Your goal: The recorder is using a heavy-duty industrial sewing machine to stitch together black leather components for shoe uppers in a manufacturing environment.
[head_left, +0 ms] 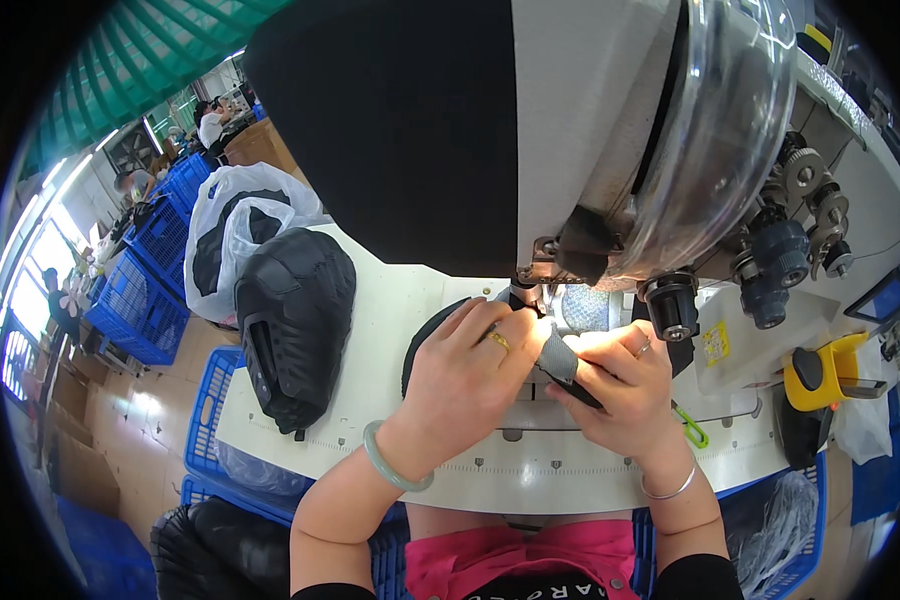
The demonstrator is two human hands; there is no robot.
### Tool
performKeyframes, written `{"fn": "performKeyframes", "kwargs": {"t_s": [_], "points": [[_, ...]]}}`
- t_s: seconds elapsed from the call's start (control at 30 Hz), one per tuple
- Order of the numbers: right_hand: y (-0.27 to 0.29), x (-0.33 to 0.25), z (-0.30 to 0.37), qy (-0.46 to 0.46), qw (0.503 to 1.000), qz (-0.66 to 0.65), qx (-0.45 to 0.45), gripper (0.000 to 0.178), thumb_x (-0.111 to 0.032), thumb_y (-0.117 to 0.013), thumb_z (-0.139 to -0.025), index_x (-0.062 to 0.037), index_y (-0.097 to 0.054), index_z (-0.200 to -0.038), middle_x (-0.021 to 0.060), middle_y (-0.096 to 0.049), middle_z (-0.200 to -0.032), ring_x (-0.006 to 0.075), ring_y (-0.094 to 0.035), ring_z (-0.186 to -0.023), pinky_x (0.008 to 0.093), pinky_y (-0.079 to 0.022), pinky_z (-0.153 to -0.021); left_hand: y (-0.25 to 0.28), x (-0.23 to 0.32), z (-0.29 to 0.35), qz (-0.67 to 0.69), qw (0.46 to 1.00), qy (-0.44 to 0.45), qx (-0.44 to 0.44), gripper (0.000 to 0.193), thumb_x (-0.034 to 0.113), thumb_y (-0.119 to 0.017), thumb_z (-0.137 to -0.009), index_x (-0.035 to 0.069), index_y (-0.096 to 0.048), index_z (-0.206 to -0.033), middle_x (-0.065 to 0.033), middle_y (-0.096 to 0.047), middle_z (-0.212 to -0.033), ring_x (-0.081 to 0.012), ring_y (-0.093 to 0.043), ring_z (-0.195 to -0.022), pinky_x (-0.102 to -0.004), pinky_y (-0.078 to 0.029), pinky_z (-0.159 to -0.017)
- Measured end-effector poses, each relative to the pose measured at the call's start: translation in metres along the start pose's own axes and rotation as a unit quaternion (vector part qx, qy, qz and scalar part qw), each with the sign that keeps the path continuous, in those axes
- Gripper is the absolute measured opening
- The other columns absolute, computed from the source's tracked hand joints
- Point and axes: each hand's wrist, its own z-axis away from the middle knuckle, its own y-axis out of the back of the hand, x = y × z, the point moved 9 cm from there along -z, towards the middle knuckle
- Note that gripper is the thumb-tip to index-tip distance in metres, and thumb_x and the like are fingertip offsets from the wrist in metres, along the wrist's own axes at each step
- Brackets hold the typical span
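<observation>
Under the head of a sewing machine (pixel 600 130), both my hands pinch a dark grey and black fabric piece (pixel 557 358). My left hand (pixel 470 375), with a ring and a pale green bangle on its wrist, holds it close to the needle area, fingers bent. From the other side, my right hand (pixel 620 385) grips the lower edge between thumb and fingers. More black material shows beyond both hands. The machine's lamp lights the fingertips brightly, and the needle itself is hidden. Just right of my right hand lies a green-handled tool (pixel 692 428).
A bulky black padded item (pixel 295 320) lies on the white table (pixel 450 480) at left, beside a clear plastic bag (pixel 260 195) of black pieces. A yellow holder (pixel 830 375) stands at right. Blue crates (pixel 135 310) line the aisle; people work far off.
</observation>
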Motion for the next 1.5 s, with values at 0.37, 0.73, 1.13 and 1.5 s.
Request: {"fn": "performKeyframes", "kwargs": {"t_s": [0.37,0.73,1.13,1.5], "points": [[0.001,-0.005,0.004,0.015,1.0,0.014,0.007,0.031,-0.016,-0.082,-0.063,-0.0117,-0.07,-0.092,-0.0017,-0.065,-0.1,0.0191,-0.06,-0.084,0.0404,-0.04,-0.084,0.0,0.002,-0.001,-0.004,1.0,0.019,-0.007,0.033,0.004,-0.064,-0.068,0.003,-0.068,-0.101,-0.0068,-0.063,-0.102,-0.0237,-0.064,-0.094,-0.0349,-0.056,-0.081],[0.0,-0.006,-0.001,0.02,1.0,0.009,-0.019,0.049,-0.002,-0.066,-0.058,-0.0101,-0.071,-0.106,-0.0024,-0.064,-0.102,0.0167,-0.06,-0.092,0.0412,-0.04,-0.085,-0.004,-0.045,0.008,0.183,0.958,0.222,0.016,0.006,0.004,-0.07,-0.081,0.002,-0.072,-0.086,-0.009,-0.062,-0.075,-0.0249,-0.06,-0.066,-0.0331,-0.048,-0.06],[0.0,-0.005,0.003,0.015,0.999,0.009,-0.039,0.041,-0.005,-0.07,-0.059,-0.0107,-0.073,-0.099,-0.0032,-0.065,-0.101,0.0164,-0.059,-0.089,0.0395,-0.041,-0.083,0.003,0.003,0.007,0.006,0.999,0.037,0.02,0.032,0.002,-0.067,-0.067,0.004,-0.071,-0.099,-0.0084,-0.07,-0.103,-0.0246,-0.068,-0.092,-0.0331,-0.058,-0.076],[-0.001,-0.008,0.002,-0.006,0.999,0.009,-0.031,0.034,-0.012,-0.08,-0.066,-0.0135,-0.072,-0.099,-0.0034,-0.065,-0.101,0.0163,-0.06,-0.091,0.0393,-0.039,-0.085,0.004,0.005,0.004,0.0,0.999,0.038,0.019,0.034,0.001,-0.064,-0.067,0.001,-0.069,-0.1,-0.0084,-0.067,-0.104,-0.0254,-0.066,-0.097,-0.034,-0.058,-0.08]]}}
